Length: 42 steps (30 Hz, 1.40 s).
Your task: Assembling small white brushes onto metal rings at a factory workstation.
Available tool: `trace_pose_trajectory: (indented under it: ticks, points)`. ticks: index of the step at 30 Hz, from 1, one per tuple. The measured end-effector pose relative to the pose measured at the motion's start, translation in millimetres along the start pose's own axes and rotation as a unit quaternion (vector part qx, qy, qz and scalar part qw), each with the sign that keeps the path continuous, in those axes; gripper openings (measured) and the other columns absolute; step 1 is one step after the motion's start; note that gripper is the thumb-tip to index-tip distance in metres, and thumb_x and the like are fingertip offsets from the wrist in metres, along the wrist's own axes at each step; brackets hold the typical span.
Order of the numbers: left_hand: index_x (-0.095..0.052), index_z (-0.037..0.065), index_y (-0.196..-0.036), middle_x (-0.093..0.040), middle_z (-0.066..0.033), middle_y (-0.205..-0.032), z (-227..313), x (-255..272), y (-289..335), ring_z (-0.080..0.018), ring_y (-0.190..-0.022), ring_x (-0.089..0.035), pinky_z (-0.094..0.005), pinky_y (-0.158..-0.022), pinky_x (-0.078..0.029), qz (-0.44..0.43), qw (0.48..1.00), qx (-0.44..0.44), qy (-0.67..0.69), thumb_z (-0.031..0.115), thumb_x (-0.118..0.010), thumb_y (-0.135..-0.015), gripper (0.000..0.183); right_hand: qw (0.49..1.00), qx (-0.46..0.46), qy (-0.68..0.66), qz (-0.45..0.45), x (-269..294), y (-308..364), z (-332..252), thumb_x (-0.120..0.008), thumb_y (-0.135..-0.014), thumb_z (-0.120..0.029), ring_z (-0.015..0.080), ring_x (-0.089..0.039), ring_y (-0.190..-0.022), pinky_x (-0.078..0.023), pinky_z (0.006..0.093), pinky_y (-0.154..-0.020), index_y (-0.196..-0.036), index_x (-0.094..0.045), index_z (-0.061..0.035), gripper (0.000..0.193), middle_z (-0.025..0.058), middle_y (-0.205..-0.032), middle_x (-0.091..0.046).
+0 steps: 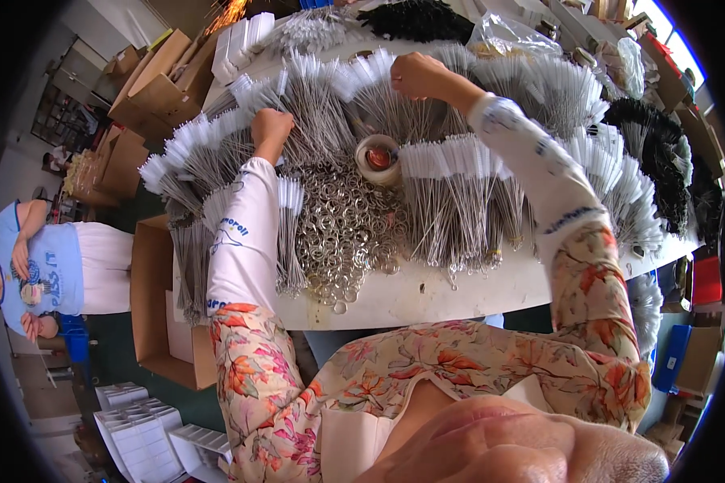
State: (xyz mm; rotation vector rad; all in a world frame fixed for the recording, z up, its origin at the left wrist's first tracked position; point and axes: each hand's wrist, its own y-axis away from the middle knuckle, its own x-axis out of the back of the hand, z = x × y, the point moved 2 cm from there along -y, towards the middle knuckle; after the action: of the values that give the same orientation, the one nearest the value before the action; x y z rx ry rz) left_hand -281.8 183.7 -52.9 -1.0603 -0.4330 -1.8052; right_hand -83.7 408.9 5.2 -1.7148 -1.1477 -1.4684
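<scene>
Bundles of thin wire brushes [451,201] with white bristle heads cover the table in rows. My left hand [272,131] is closed among the brushes at the left, its fingers curled in beside the bristle ends. Farther off and to the right, my right hand [419,76] is also closed, over the back row of brushes. What either hand grips is too small or hidden to make out. Between my arms lies a heap of metal split rings [342,233]. At its far right edge sits a roll of tape [378,158] with something red inside its core.
Black-bristled brushes [415,19] lie at the far edge and far right. White boxes [242,44] stand at the far left of the white table [491,282]. An open carton [165,306] stands on the left floor, near a person in a blue shirt [44,258]. Sparks [229,14] show beyond.
</scene>
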Motion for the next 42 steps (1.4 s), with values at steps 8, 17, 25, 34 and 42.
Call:
trace_pose_trajectory:
  ticks: [8,17,25,34,42]
  points:
    - [-0.066,0.002,-0.068,-0.065,-0.0141,-0.065,-4,8,17,-0.0310,-0.066,-0.064,-0.0377,-0.067,-0.050,0.027,0.994,0.027,0.098,0.029,-0.060,-0.073,0.028,0.962,-0.112,-0.251,0.003,-81,-50,25,-0.061,-0.075,-0.030,0.0159,-0.065,-0.055,-0.054,0.0301,-0.058,-0.073,-0.068,-0.0056,0.026,0.0061,-0.060,-0.065]
    - [-0.067,0.004,-0.076,-0.066,-0.0172,-0.078,-10,-2,7,-0.0352,-0.078,-0.063,-0.0414,-0.071,-0.049,0.012,1.000,-0.003,-0.021,0.028,-0.062,-0.072,0.025,0.958,-0.083,-0.139,0.236,-51,-26,8,-0.063,-0.071,-0.032,0.0300,-0.065,-0.075,-0.052,0.0406,-0.067,-0.076,-0.067,-0.0101,0.023,0.0119,-0.078,-0.066]
    - [-0.069,0.003,-0.068,-0.066,-0.0133,-0.066,-6,15,-7,-0.0293,-0.063,-0.065,-0.0372,-0.062,-0.050,0.062,0.990,-0.118,-0.052,0.025,-0.060,-0.071,0.024,0.890,0.032,-0.013,0.455,124,69,50,-0.047,-0.089,-0.018,0.0244,-0.063,-0.072,-0.050,0.0369,-0.065,-0.086,-0.059,-0.0094,0.014,0.0103,-0.081,-0.061]
    - [-0.061,0.000,-0.094,-0.066,-0.0096,-0.086,20,36,-24,-0.0231,-0.074,-0.062,-0.0327,-0.069,-0.047,0.276,0.925,-0.165,0.200,0.015,-0.049,-0.089,0.020,0.932,-0.089,0.047,0.348,64,126,221,-0.067,-0.072,-0.024,0.0240,-0.062,-0.058,-0.049,0.0351,-0.057,-0.070,-0.068,-0.0050,0.019,0.0121,-0.062,-0.062]
    - [-0.059,0.000,-0.109,-0.041,0.0039,-0.064,83,93,139,-0.0020,-0.053,-0.035,-0.0183,-0.046,-0.031,0.050,0.885,-0.185,0.424,0.017,-0.045,-0.095,0.025,0.952,-0.244,0.096,0.157,18,129,224,-0.069,-0.069,-0.014,0.0295,-0.063,-0.093,-0.050,0.0400,-0.076,-0.096,-0.065,-0.0109,0.028,0.0128,-0.094,-0.066]
